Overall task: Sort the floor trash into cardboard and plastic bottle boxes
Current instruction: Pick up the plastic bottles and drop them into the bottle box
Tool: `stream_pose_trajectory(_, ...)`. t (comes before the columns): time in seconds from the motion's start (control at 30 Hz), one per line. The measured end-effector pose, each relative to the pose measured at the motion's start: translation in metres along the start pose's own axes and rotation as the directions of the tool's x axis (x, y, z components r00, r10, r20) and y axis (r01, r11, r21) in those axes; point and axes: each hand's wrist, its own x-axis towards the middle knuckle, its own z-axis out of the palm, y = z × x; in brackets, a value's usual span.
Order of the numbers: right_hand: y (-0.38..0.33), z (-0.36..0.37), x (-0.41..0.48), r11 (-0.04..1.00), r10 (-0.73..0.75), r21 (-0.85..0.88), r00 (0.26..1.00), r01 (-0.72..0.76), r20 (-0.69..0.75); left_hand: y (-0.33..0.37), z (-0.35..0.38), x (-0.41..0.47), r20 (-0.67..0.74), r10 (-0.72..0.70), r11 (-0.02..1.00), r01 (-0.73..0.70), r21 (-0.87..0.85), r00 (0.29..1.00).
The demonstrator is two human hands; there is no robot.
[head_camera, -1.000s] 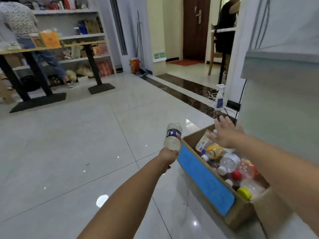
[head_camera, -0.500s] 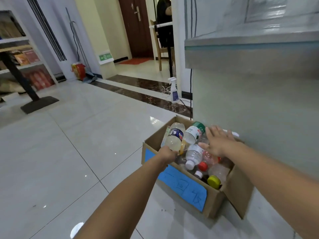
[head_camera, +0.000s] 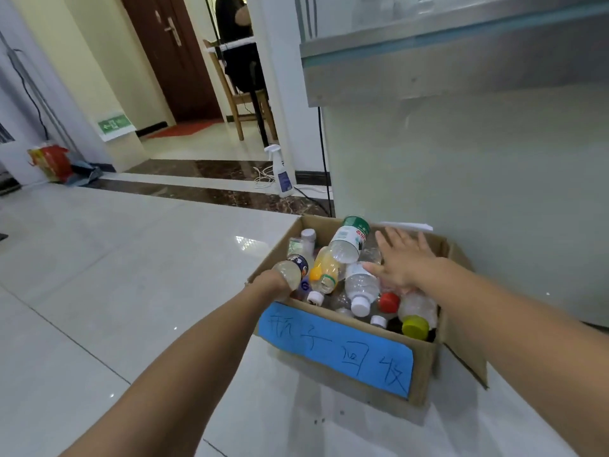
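- A red bag sits on the floor at the far left, against the foot of the wall
- A green exit sign is fixed low on the cream wall, and to its right stands a dark brown door
- A white spray bottle stands upright on the dark floor strip, beside a white pillar
- The person's left hand reaches in from the lower left, its fingers wrapped round the base of a clear plastic bottle with a dark blue label
- That bottle is tilted over the near left corner of the cardboard box, above the other bottles; whether it touches them cannot be told
- The box stands on the pale tiles, against a grey-green cabinet, and a blue paper label with handwritten characters covers most of its near wall
- Many plastic bottles lie heaped inside it, among them a green-labelled bottle leaning up at the far side and a clear bottle with a white cap in the middle
- A red cap and a yellow cap show at the near right of the pile
- The right hand is spread wide, palm down, fingers straight, over the far right part of the box, holding nothing
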Motion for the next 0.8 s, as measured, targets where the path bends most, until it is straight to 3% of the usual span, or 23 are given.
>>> stream_pose_trajectory(0.13,0.003,0.0,-0.012,0.999,0.037,0.023,0.999,-0.037,0.007,0.0,0.01,0.007,-0.245,-0.057,0.977,0.105,0.188,0.968)
stream_pose_trajectory(0.3,0.017,-0.005,-0.03,0.995,0.086,0.05,0.995,-0.088,0.042,-0.002,0.02,0.01,-0.249,-0.031,0.975,0.085,0.207,0.968)
stream_pose_trajectory(0.4,0.027,-0.008,-0.036,0.994,0.101,0.039,0.995,-0.102,0.027,-0.006,0.019,0.006,-0.293,0.063,0.949,0.034,0.315,0.954)
stream_pose_trajectory(0.53,0.042,-0.013,-0.045,0.99,0.14,0.017,0.99,-0.14,0.025,-0.007,0.034,-0.008,-0.474,0.224,0.903,0.001,0.429,0.851)
stream_pose_trajectory(0.67,0.045,-0.018,-0.043,0.992,0.127,0.002,0.992,-0.127,0.01,-0.009,0.038,-0.006,-0.433,0.247,0.89,-0.027,0.454,0.867)
stream_pose_trajectory(0.73,0.044,-0.02,-0.042,0.993,0.12,0.013,0.993,-0.12,0.006,-0.01,0.029,-0.005,-0.356,0.228,0.921,-0.082,0.38,0.906)
stream_pose_trajectory(0.8,0.042,-0.019,-0.039,0.994,0.108,0.027,0.994,-0.109,0.011,-0.006,0.023,-0.008,-0.358,0.262,0.939,-0.151,0.309,0.896)
